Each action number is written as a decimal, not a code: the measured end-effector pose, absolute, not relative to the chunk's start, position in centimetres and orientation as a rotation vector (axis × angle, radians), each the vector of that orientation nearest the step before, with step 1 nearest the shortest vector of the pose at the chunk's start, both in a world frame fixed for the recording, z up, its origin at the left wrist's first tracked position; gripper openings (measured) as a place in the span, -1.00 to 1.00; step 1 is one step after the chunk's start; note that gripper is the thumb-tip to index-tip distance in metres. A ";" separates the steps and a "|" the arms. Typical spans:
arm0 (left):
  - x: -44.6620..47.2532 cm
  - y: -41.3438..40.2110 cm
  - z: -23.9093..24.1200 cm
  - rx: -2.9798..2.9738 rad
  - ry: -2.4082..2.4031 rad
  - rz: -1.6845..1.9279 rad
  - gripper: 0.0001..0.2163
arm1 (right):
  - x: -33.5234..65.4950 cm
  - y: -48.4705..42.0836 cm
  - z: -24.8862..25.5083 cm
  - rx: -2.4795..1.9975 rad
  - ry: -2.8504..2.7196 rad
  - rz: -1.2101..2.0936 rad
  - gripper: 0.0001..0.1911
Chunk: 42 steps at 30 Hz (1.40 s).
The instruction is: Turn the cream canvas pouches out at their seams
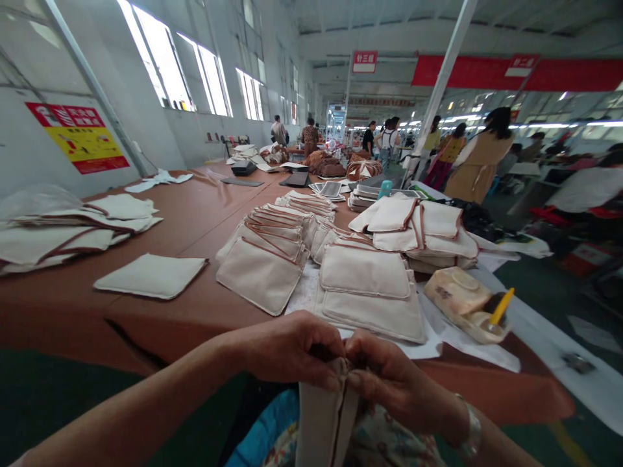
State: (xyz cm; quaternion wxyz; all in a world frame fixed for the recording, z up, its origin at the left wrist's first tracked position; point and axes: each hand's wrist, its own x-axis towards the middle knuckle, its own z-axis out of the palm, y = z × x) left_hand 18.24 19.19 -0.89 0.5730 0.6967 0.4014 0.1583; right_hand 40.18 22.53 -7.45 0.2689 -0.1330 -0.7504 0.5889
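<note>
Now, left hand (296,350): bent over the upper end of a pale fabric piece (318,415), thumb and fingers pinching its edge.
Right hand (389,370): meets the other at the same edge, thumb and curled fingers gripping it too; a silvery bracelet (473,425) circles the wrist.
Piece in hand: held upright in front of the person's body, just off the table's near edge, a darker line running down its length.
Lap: blue cloth (272,428) and flower-patterned cloth (389,444) show behind the piece.
Nearest stack (365,272): just beyond the hands, flat cream pieces, the upper ones set farther back.
Fanned pile (263,272): left of that stack, cream pieces with brown edging, overlapping in a row that runs away from the person.
Single piece (148,275): farther left, flat, apart from the others.
Left heap (53,233): more edged pieces beside the wall.
Right heap (418,224): similar pieces, piled higher, behind a beige container (457,292) with a yellow-handled tool (501,308) leaning in it.
Table (185,318): brown-covered, white sheets under the right-hand goods.
Hall: people (487,155) stand beyond on the right; a red-and-yellow poster (78,136) hangs on the left wall.
</note>
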 end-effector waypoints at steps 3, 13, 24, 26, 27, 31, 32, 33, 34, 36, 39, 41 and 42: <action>17.9 19.4 -1.6 1.635 0.957 0.448 -0.66 | 39.7 23.0 -8.7 -0.380 -1.994 1.469 -0.81; 18.9 18.9 -3.0 1.428 0.842 0.592 -0.69 | 41.1 24.4 -7.5 -0.404 -1.904 1.790 -0.66; 20.4 17.8 -3.5 1.339 1.001 0.637 -0.56 | 41.4 23.2 -7.2 -0.553 -1.978 1.703 -0.61; 20.8 17.8 -3.8 1.305 1.021 0.671 -0.59 | 41.6 23.2 -7.1 -0.568 -1.984 1.694 -0.60; 20.9 17.7 -3.9 1.269 1.006 0.683 -0.60 | 41.6 23.2 -7.1 -0.576 -1.981 1.696 -0.60; 21.0 17.7 -4.2 1.137 0.929 0.707 -0.63 | 41.9 22.9 -7.5 -0.596 -1.930 1.742 -0.59; 21.0 17.7 -4.3 1.124 0.924 0.702 -0.64 | 41.9 22.9 -7.6 -0.600 -1.918 1.751 -0.59; 21.0 17.7 -4.3 1.119 0.928 0.698 -0.64 | 42.0 22.8 -7.8 -0.606 -1.907 1.758 -0.59; 21.1 17.6 -4.4 1.120 0.942 0.693 -0.65 | 42.0 22.8 -7.9 -0.613 -1.897 1.765 -0.58; 21.2 17.7 -4.4 1.135 0.992 0.681 -0.66 | 42.0 22.7 -7.8 -0.612 -1.876 1.779 -0.58; 21.5 17.7 -4.3 1.219 1.083 0.669 -0.71 | 41.8 22.7 -7.3 -0.586 -1.898 1.747 -0.60; 21.7 17.7 -4.1 1.320 1.151 0.673 -0.73 | 41.6 22.7 -6.9 -0.600 -1.924 1.713 -0.62; 21.8 17.7 -4.1 1.372 1.183 0.678 -0.75 | 41.5 22.7 -6.8 -0.621 -1.925 1.712 -0.63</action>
